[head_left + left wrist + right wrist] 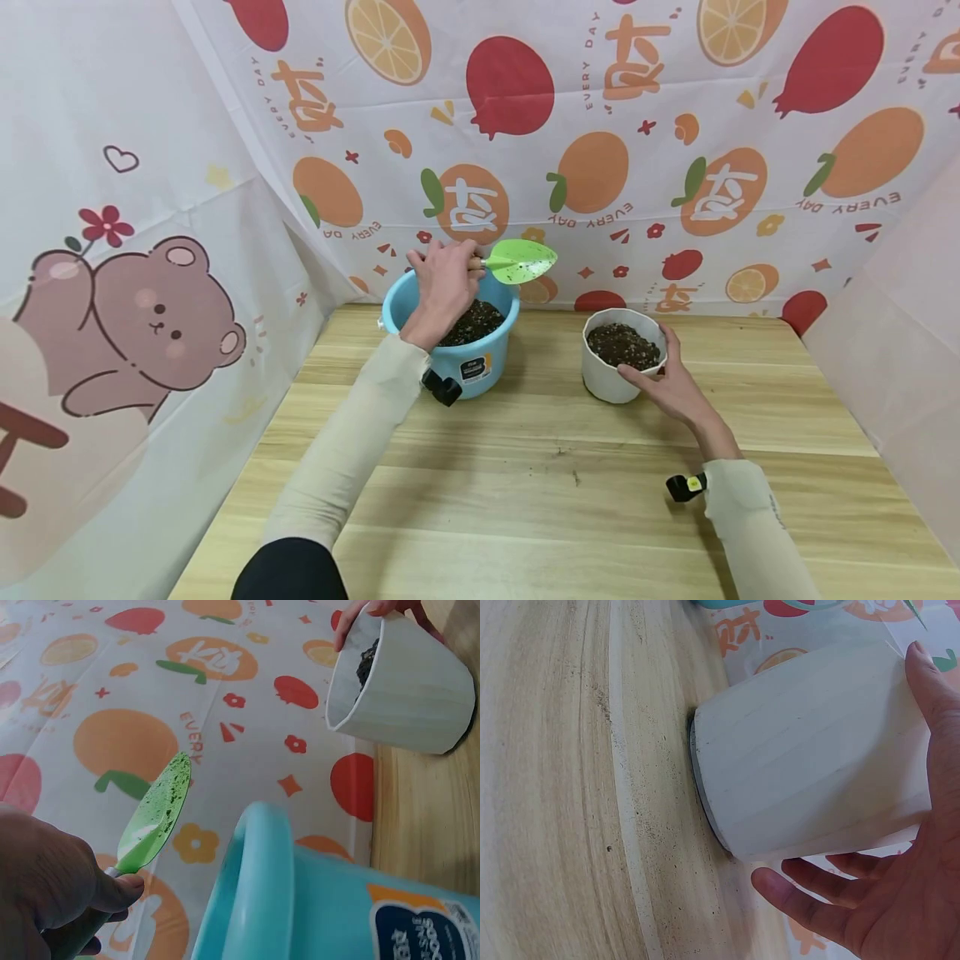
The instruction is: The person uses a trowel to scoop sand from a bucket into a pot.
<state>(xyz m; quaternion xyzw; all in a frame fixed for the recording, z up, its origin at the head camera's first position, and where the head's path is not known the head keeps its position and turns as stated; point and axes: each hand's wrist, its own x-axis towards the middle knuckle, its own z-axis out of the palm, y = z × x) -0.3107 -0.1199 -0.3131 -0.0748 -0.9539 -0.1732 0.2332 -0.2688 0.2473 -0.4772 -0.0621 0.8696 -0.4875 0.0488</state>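
My left hand [447, 283] grips the wooden handle of a small green trowel [520, 261] above a light blue bucket [480, 367] of dark soil [471, 323]. Bits of soil speckle the trowel's blade [159, 814], seen from the side in the left wrist view. To the right, a white flower pot [611, 383] filled with soil [624, 345] stands upright on the table. Around the pot's right side is my right hand [678, 387], its thumb at the near rim. Other fingers [802, 904] of it spread along the pot's side in the right wrist view.
The wooden table [480, 517] has a few soil crumbs [576, 477] near its middle. Behind it hangs a fruit-printed cloth [585, 100]. A cloth with a printed bear [161, 312] covers the left side. The bucket and pot stand near the table's back edge.
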